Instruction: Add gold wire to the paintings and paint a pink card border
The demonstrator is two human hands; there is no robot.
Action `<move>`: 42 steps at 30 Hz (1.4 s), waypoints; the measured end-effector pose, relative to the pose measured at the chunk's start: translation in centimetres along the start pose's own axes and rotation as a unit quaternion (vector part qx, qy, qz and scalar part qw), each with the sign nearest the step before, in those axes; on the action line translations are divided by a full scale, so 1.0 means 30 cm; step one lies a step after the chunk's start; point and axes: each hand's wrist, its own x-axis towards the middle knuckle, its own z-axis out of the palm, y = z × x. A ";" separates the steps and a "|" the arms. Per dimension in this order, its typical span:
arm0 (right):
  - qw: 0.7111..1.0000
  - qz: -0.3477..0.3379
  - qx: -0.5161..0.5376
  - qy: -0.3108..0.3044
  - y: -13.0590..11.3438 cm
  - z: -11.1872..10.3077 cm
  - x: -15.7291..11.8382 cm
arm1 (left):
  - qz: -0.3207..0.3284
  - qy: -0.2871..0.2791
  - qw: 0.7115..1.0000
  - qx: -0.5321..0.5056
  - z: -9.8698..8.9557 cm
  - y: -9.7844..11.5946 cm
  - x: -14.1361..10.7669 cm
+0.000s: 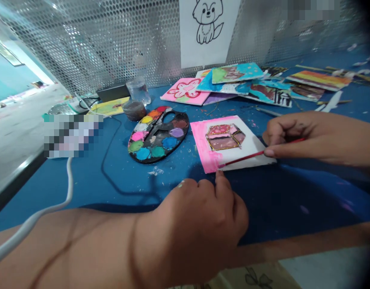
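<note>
A thin red paintbrush (245, 159) is pinched in my right hand (296, 138), which comes in from the right. Its bristles touch the lower edge of a small white canvas (253, 136). Pink paint covers the canvas's left side, and a brown and pink cake slice (225, 136) with gold outlines is painted in the middle. My left hand (205, 220) rests in front, its index finger stretched out to the canvas's near edge and the other fingers curled. Its palm side is hidden. Left of the canvas lies a black oval palette (156, 140) with several paint colours.
Behind the palette are a cup of murky water (134, 110) and a clear cup (139, 90). Several painted canvases (233, 82) are piled at the back, below a fox drawing (207, 24) on a perforated metal screen (112, 40). A white cable (69, 184) runs along the left.
</note>
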 end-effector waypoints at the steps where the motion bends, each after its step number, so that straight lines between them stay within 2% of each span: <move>1: 1.000 -0.001 -0.001 0.011 -0.001 0.000 0.000 | 0.001 -0.003 1.000 0.000 0.000 0.000 0.001; 6: 1.000 0.007 -0.002 -0.011 -0.007 0.005 0.004 | 0.007 -0.010 1.000 0.002 -0.004 -0.005 0.003; 9: 0.999 0.007 -0.019 0.032 -0.006 0.009 0.004 | 0.015 -0.016 1.000 0.006 -0.005 -0.007 0.002; 12: 1.000 0.000 -0.018 -0.002 -0.008 0.009 0.002 | 0.013 -0.015 1.000 0.009 -0.005 -0.006 0.001; 14: 1.000 0.000 -0.012 0.002 -0.012 0.009 0.002 | 0.017 -0.020 1.000 0.008 -0.006 -0.005 0.000; 16: 0.999 0.016 -0.010 0.028 -0.016 0.007 0.002 | 0.021 -0.024 0.999 0.006 -0.006 -0.003 -0.001; 20: 0.999 0.046 -0.013 0.011 -0.016 0.003 0.002 | 0.015 -0.017 1.000 0.002 -0.002 -0.002 -0.002; 23: 0.998 0.031 -0.016 0.044 -0.017 0.008 0.000 | 0.018 -0.023 1.000 0.002 0.000 -0.003 -0.001; 26: 1.000 0.017 -0.005 0.013 -0.023 0.017 0.000 | 0.014 -0.023 1.000 0.000 0.002 -0.005 0.000; 30: 0.999 0.015 0.009 0.034 -0.025 0.022 0.005 | 0.018 -0.023 1.000 0.002 0.000 -0.002 -0.003; 33: 1.000 0.016 0.025 0.001 -0.016 0.020 0.010 | 0.020 -0.028 0.999 0.004 -0.002 -0.001 -0.002; 37: 0.999 0.013 0.032 0.042 -0.001 0.019 0.012 | 0.022 -0.034 0.999 0.001 -0.006 -0.006 0.002; 40: 1.000 0.013 0.025 0.005 -0.001 0.019 0.011 | 0.025 -0.027 0.999 0.007 -0.007 -0.009 0.002; 42: 1.000 0.003 0.024 0.012 -0.007 0.020 0.011 | 0.025 -0.023 0.999 0.008 -0.007 -0.008 0.001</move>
